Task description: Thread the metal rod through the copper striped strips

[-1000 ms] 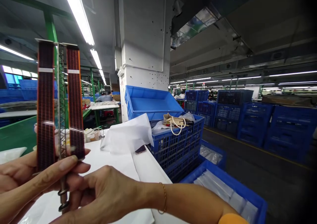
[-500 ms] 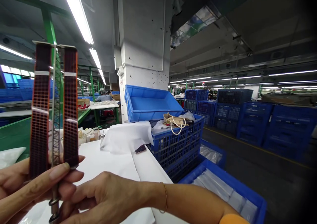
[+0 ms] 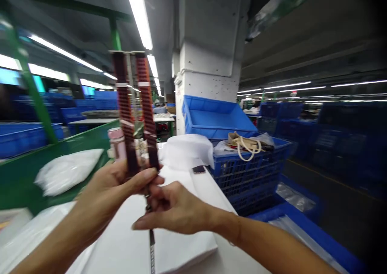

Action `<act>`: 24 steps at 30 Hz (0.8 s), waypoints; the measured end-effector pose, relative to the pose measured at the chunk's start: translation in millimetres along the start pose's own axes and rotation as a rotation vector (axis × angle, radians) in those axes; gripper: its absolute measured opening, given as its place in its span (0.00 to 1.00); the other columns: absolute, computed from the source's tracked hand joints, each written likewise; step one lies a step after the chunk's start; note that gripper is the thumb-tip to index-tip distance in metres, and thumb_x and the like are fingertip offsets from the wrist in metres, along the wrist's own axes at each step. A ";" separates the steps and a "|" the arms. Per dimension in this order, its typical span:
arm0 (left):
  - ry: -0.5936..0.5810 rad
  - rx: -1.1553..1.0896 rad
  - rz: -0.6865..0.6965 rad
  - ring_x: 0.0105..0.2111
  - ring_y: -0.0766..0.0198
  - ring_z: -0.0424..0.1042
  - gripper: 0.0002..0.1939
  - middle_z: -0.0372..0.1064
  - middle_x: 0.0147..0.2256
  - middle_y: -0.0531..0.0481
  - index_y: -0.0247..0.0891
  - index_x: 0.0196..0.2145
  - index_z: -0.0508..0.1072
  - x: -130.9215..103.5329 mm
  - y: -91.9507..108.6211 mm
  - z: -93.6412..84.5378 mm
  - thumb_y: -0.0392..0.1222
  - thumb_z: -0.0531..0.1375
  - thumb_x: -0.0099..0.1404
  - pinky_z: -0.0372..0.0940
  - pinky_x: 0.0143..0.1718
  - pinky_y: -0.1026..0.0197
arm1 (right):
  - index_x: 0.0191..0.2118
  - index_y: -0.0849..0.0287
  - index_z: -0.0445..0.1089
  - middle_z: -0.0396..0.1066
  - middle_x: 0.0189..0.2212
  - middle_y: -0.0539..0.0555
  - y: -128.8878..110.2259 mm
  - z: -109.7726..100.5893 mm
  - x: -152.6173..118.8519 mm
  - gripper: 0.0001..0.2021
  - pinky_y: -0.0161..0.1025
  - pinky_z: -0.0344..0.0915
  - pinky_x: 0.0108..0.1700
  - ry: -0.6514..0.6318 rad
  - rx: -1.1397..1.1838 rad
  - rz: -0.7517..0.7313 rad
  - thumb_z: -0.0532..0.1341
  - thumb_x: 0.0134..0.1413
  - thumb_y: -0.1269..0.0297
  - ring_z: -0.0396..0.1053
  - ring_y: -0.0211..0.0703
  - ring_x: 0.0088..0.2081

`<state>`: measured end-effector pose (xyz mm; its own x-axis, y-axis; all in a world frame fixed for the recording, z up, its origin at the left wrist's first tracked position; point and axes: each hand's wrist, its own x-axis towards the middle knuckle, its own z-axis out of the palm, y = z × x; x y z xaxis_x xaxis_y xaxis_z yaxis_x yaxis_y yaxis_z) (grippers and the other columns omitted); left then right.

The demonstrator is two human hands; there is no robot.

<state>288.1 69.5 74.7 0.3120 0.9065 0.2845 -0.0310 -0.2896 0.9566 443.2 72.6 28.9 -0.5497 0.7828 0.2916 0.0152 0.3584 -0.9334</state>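
Observation:
Two long dark reddish-brown ribbed strips [image 3: 148, 120] with orange edges and pale bands stand upright, side by side. Between them runs a narrow metal lattice piece [image 3: 135, 100]. Their lower ends are gripped by my left hand [image 3: 127, 177], thumb across the front. Just below, my right hand [image 3: 175, 211] is closed around the metal fitting under the strips, thumb pointing left. From that fitting a thin metal chain-like length [image 3: 152, 252] hangs down over white sheets [image 3: 178, 249] on the table. Motion blur hides the finer detail of the strips.
A blue crate [image 3: 250, 177] at right holds a beige pouch with a white cord [image 3: 248, 145]; a tilted blue tray [image 3: 217, 114] sits behind it. A dark phone-like object [image 3: 198, 169] lies on the table. White plastic bags [image 3: 69, 171] and a pink-lidded bottle [image 3: 116, 139] are at left.
The view has swung left, so the strips and both hands appear nearer the middle. My right hand's thumb now shows beside the fitting, and the chain-like length below it has come into view.

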 end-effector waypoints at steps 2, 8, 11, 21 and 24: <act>-0.076 -0.055 0.041 0.26 0.58 0.75 0.12 0.76 0.29 0.47 0.34 0.33 0.73 -1.2 2.2 -2.3 0.46 0.65 0.58 0.71 0.27 0.60 | 0.23 0.60 0.60 0.54 0.19 0.41 -8.0 0.9 -3.6 0.21 0.32 0.49 0.23 0.031 -0.077 0.022 0.73 0.38 0.54 0.51 0.29 0.22; -0.140 -0.142 0.119 0.27 0.64 0.74 0.13 0.75 0.31 0.46 0.33 0.37 0.73 3.0 8.4 -4.5 0.45 0.65 0.60 0.71 0.29 0.63 | 0.28 0.62 0.68 0.60 0.25 0.48 -20.5 -6.2 -4.1 0.14 0.35 0.56 0.31 -0.148 -0.056 0.028 0.63 0.54 0.55 0.57 0.34 0.29; -0.127 -0.166 0.157 0.26 0.65 0.73 0.13 0.74 0.31 0.47 0.32 0.36 0.72 8.3 14.9 -3.9 0.46 0.65 0.59 0.71 0.29 0.63 | 0.22 0.60 0.61 0.52 0.21 0.45 -23.0 -6.1 2.6 0.19 0.35 0.50 0.28 -0.059 -0.091 0.014 0.64 0.52 0.53 0.51 0.33 0.25; -0.061 -0.166 0.241 0.29 0.64 0.74 0.15 0.75 0.32 0.46 0.32 0.36 0.71 12.6 27.1 -6.5 0.48 0.65 0.59 0.70 0.29 0.65 | 0.25 0.60 0.62 0.55 0.24 0.47 -43.0 -11.3 9.4 0.18 0.35 0.53 0.29 -0.090 -0.174 0.003 0.62 0.54 0.50 0.53 0.35 0.28; -0.037 -0.141 0.247 0.29 0.63 0.75 0.16 0.74 0.32 0.46 0.33 0.36 0.71 12.3 29.6 -5.1 0.48 0.65 0.59 0.70 0.29 0.64 | 0.21 0.58 0.56 0.50 0.20 0.44 -42.4 -10.2 10.6 0.22 0.35 0.47 0.25 -0.017 -0.203 -0.008 0.64 0.51 0.50 0.49 0.33 0.24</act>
<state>286.2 73.7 106.8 0.3129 0.8014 0.5097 -0.2414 -0.4519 0.8588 445.3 70.9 73.7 -0.5643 0.7716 0.2936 0.1781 0.4610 -0.8693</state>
